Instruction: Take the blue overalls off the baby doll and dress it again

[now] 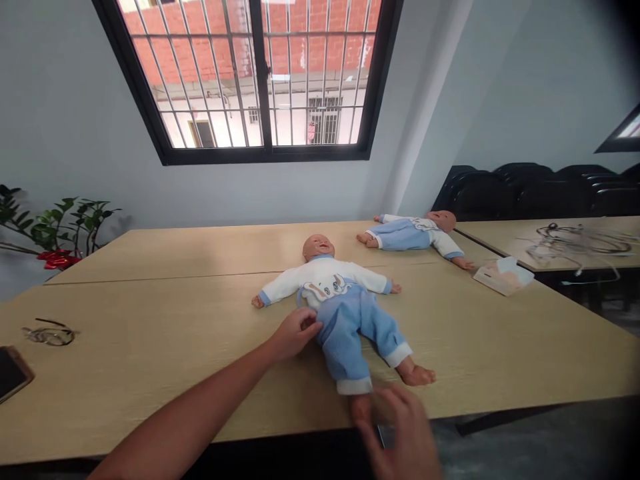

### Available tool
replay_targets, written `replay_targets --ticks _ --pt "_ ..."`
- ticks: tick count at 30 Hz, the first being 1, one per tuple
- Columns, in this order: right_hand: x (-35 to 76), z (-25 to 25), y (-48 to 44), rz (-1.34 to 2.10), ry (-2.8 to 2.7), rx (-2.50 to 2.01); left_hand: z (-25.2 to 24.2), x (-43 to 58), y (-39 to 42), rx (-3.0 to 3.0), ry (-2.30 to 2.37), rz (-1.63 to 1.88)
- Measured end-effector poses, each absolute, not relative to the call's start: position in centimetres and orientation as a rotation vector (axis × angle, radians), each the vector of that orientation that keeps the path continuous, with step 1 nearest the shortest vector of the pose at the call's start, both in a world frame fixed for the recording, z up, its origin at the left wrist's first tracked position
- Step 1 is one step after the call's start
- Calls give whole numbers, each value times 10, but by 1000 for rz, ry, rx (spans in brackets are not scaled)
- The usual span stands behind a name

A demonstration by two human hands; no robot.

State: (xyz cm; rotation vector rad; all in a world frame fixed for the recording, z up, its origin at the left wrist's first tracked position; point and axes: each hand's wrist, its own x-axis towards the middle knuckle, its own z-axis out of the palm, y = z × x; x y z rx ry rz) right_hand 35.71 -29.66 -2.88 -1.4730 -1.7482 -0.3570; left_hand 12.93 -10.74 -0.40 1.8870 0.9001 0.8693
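A baby doll (345, 313) lies on its back on the wooden table, head toward the window. It wears a white top with an animal face and light blue trousers (343, 340) with white cuffs. My left hand (296, 335) is at the doll's hip on the left side, fingers curled and closed at the edge of the trousers. Beside the doll's near foot (361, 408) is my right hand (403, 430), blurred by motion, thumb and fingers around the foot area. Whether it touches the foot I cannot tell.
A second doll (407, 233) in similar clothes lies farther back on the right, near an open white box (504, 276). Glasses (50, 333) and a phone (13, 373) are on the left. Cables (575, 243) cover another table. A plant (60, 227) stands at far left.
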Motion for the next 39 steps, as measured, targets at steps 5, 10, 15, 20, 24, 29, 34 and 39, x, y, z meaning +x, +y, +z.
replay_targets --ticks 5,10,15,20,24,29,34,39 --pt "316 -42 -296 -251 -1711 -1536 -8 131 -104 1598 868 1026" --pt "336 -41 -276 -192 -1696 -1552 -6 130 -100 1560 1079 1187" --pt "345 -32 -266 -63 -1699 -1589 -8 135 -109 1557 1061 1124" --pt "354 -1 -270 149 -1514 -1727 -9 132 -92 1327 925 1107" --pt "364 28 -268 401 -1285 -1717 2 119 -64 1247 830 1059" --pt "367 54 -251 648 -1056 -1531 17 107 -65 1350 667 770" --pt "367 73 -242 748 -983 -1484 12 121 -85 1611 586 691" --pt "375 103 -228 613 -1031 -1580 -1 133 -81 1749 928 937"
